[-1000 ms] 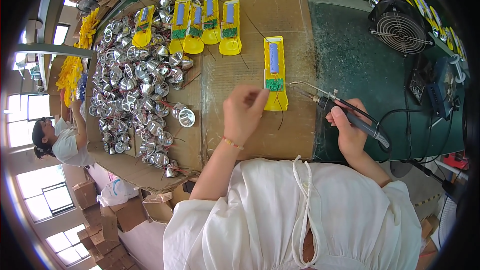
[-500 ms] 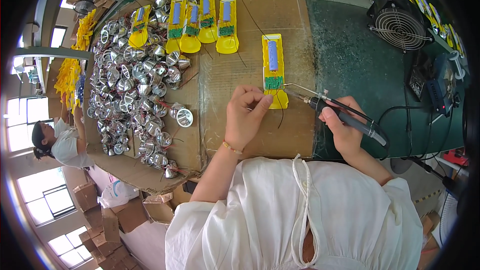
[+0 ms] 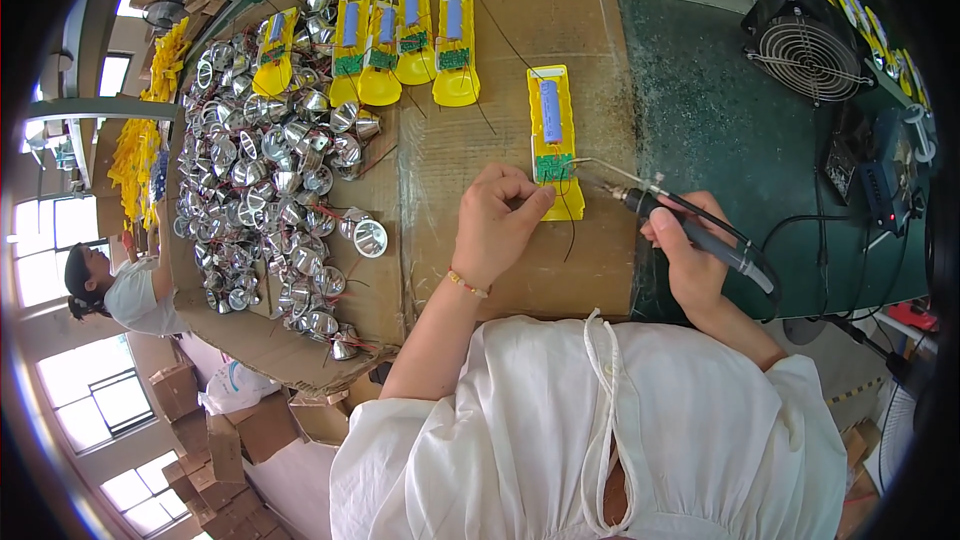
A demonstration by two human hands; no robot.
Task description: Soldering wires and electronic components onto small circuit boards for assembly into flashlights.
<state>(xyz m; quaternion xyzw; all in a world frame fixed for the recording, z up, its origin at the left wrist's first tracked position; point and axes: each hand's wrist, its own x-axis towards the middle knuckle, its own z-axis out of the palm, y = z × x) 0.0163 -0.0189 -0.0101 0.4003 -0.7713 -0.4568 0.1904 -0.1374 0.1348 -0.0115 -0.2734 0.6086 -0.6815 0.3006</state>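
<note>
A yellow plastic flashlight housing point(image 3: 570, 208) lies on the cardboard in front of me, with a blue battery cell point(image 3: 551, 112) and a small green circuit board point(image 3: 553, 168) in it. Thin dark wires trail from the board. At the board's left side, my left hand point(image 3: 503, 218) is closed in a pinch; its fingertips hide what is between them. My right hand point(image 3: 690, 250) grips a soldering iron point(image 3: 690, 232) that has a thin metal guide tube along it. The tip of the iron points left at the board's lower right edge.
Silver reflector cups point(image 3: 285, 180) are heaped in a cardboard tray at left. Several more yellow housings point(image 3: 455, 50) with batteries lie along the tray's far side. A black fan point(image 3: 810, 50) and a blue soldering station point(image 3: 885, 185) stand at right, with cables point(image 3: 820, 230). Another person point(image 3: 125, 285) is at far left.
The yellow housing has shifted very slightly to the right in view, and my left hand with it. The soldering iron stays close to the board in my right hand.
</note>
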